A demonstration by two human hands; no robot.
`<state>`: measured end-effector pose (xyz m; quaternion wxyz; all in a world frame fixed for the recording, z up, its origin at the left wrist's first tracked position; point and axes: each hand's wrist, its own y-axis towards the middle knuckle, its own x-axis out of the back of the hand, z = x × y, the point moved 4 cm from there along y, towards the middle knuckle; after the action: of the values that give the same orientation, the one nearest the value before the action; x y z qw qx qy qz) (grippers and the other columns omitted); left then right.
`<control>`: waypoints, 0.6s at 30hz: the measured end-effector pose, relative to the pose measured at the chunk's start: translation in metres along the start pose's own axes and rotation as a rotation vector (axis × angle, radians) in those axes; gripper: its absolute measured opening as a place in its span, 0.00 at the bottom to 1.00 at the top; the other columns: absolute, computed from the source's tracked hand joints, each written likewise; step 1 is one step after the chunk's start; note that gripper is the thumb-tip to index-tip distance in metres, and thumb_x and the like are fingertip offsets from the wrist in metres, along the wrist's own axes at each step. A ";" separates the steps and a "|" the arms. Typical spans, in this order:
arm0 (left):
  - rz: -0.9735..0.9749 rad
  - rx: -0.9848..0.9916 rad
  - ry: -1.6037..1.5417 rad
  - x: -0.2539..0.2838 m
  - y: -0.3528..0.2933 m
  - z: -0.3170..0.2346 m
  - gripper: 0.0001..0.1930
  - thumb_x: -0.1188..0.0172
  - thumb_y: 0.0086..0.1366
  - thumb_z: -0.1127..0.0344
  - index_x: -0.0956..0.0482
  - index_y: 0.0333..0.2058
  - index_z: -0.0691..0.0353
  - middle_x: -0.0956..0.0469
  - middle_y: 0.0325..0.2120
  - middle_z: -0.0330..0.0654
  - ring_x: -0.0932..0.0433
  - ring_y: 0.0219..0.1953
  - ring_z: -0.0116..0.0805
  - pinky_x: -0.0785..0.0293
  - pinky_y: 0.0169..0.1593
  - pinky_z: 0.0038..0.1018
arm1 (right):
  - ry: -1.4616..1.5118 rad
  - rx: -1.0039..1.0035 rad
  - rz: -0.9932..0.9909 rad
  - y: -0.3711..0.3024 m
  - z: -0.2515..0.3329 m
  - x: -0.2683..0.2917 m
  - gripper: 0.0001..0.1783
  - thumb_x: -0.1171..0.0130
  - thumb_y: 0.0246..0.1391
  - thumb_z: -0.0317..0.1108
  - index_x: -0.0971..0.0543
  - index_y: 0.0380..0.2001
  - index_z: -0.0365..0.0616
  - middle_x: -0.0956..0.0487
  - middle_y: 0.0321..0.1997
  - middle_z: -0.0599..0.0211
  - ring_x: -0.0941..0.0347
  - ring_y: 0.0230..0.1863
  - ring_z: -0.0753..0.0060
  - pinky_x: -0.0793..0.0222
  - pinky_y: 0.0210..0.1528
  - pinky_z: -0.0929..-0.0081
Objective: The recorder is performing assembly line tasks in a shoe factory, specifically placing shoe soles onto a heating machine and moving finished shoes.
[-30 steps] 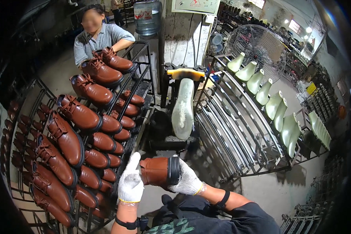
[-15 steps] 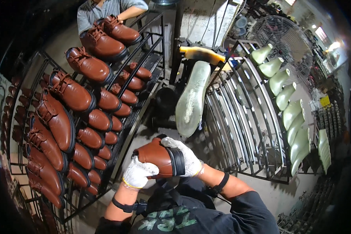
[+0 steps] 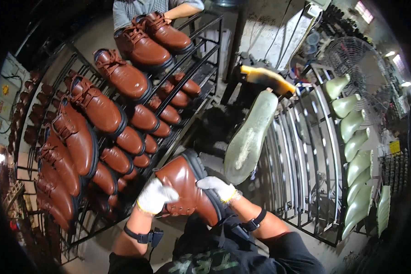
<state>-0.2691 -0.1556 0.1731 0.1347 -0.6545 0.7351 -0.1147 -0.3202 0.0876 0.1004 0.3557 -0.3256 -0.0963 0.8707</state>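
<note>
A glossy brown leather lace-up shoe with a dark sole is held low in front of my body, turned on its side with the sole edge to the right. My left hand, in a white knit glove, grips the upper near the laces; its fingers are slightly blurred. Across the sole edge, my gloved right hand has its fingers pressed on the shoe. Just beyond, a pale green shoe last stands sole-up on a stand, below a yellow-orange padded bar.
On the left, a black metal rack carries several rows of similar brown shoes. A slatted metal rack at right has several green lasts along its edge. Behind the left rack stands another person. A large fan is farther back.
The shoe has turned in my hands, now showing its side and laces. My right hand has shifted along the sole. The view has swung, so surroundings sit farther right.
</note>
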 end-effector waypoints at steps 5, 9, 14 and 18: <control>0.011 0.314 -0.453 0.000 0.016 -0.016 0.27 0.34 0.58 0.79 0.26 0.58 0.66 0.17 0.43 0.46 0.15 0.44 0.41 0.15 0.49 0.38 | 0.377 0.249 -0.072 0.004 0.064 -0.050 0.44 0.33 0.56 0.23 0.41 0.74 0.35 0.30 0.70 0.64 0.35 0.67 0.74 0.40 0.70 0.73; -0.012 0.284 -0.244 0.011 0.014 -0.028 0.27 0.34 0.58 0.80 0.26 0.58 0.65 0.18 0.46 0.45 0.16 0.46 0.41 0.16 0.51 0.39 | 0.216 0.239 -0.183 0.001 0.071 -0.066 0.48 0.29 0.53 0.23 0.43 0.74 0.33 0.32 0.71 0.60 0.35 0.69 0.71 0.41 0.72 0.71; -0.013 0.163 -0.657 0.005 0.018 -0.047 0.24 0.36 0.63 0.77 0.26 0.59 0.63 0.20 0.49 0.42 0.19 0.51 0.38 0.19 0.56 0.37 | 0.243 0.282 -0.116 0.015 0.065 -0.070 0.47 0.29 0.53 0.25 0.40 0.73 0.33 0.32 0.71 0.61 0.36 0.70 0.69 0.43 0.74 0.69; -0.087 0.203 -0.696 0.024 0.021 -0.027 0.18 0.38 0.70 0.70 0.26 0.57 0.60 0.21 0.48 0.41 0.19 0.50 0.38 0.18 0.56 0.38 | 0.398 0.257 0.011 0.038 0.075 -0.076 0.45 0.30 0.55 0.28 0.39 0.72 0.35 0.30 0.70 0.61 0.35 0.68 0.70 0.41 0.73 0.68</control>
<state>-0.3010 -0.1775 0.1899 0.4360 -0.6683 0.6016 0.0369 -0.3485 0.0128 0.1807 0.4017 -0.4433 0.0892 0.7964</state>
